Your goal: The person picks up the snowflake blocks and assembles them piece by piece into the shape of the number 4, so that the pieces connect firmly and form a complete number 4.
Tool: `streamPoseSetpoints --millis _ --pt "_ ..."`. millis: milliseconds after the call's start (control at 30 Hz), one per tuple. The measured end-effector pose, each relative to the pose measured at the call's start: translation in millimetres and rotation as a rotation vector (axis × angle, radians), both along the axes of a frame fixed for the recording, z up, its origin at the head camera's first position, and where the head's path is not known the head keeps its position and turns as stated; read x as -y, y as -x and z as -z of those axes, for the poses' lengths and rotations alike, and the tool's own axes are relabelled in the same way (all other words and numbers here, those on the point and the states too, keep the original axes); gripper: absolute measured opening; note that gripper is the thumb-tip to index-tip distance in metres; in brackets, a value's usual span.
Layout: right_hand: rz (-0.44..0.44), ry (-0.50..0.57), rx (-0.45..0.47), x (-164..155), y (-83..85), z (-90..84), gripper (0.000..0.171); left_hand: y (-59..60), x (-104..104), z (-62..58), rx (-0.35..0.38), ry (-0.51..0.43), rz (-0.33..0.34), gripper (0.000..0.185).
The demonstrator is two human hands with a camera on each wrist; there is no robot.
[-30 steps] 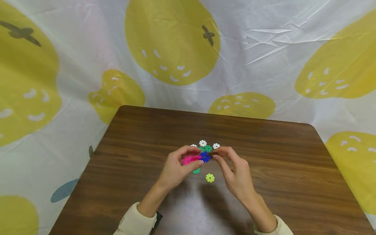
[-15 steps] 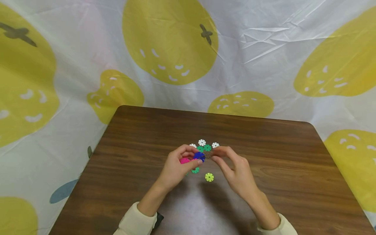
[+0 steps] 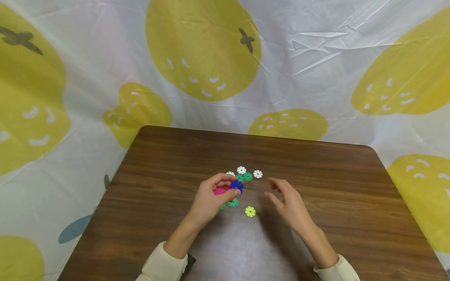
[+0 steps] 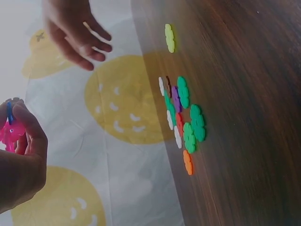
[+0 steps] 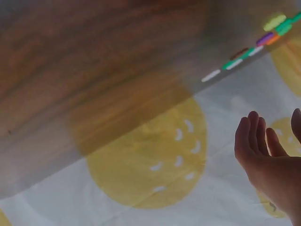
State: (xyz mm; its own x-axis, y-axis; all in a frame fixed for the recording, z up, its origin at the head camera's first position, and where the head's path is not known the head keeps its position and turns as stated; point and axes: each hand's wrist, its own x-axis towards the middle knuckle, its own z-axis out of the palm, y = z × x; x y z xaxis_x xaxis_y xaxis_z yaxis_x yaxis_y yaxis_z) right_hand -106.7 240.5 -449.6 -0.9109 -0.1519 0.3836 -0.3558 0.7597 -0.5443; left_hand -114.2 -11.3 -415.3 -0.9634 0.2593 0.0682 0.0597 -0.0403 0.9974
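My left hand (image 3: 213, 198) pinches a small cluster of notched plastic discs above the table. Within it are a pink disc (image 3: 219, 191) and a blue disc (image 3: 236, 187), the blue one near the thumb tip. A brown disc (image 3: 248, 185) shows at the blue disc's right edge. In the left wrist view, the pink disc (image 4: 13, 132) and the edge-on blue disc (image 4: 9, 113) sit between thumb and fingers, partly hidden by the hand. My right hand (image 3: 290, 203) is off to the right, fingers apart and slightly bent, holding nothing.
Loose discs lie on the brown wooden table (image 3: 334, 203): several green, several white, a yellow-green disc (image 3: 250, 211) nearer me. Purple (image 4: 176, 99), red (image 4: 179, 123) and orange (image 4: 188, 162) discs show in the left wrist view. A patterned cloth (image 3: 211, 113) hangs behind the table.
My right hand has let go of the brown disc and drawn back to the right, its fingers spreading. The blue disc has shifted slightly left and turned in my left hand.
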Motion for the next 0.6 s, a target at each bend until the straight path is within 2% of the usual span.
streamPoseSetpoints --millis 200,433,600 --pt "-0.013 -0.013 0.023 -2.9 2.6 14.8 0.049 -0.7 0.0 -1.5 0.005 -0.014 -0.001 0.031" --pt "-0.029 -0.012 0.1 0.9 1.3 26.2 0.051 -1.0 1.8 -1.7 -0.004 -0.017 0.004 0.03" --pt "-0.038 -0.061 0.163 4.2 0.8 35.1 0.052 -1.4 3.1 -1.8 -0.01 -0.018 0.011 0.03"
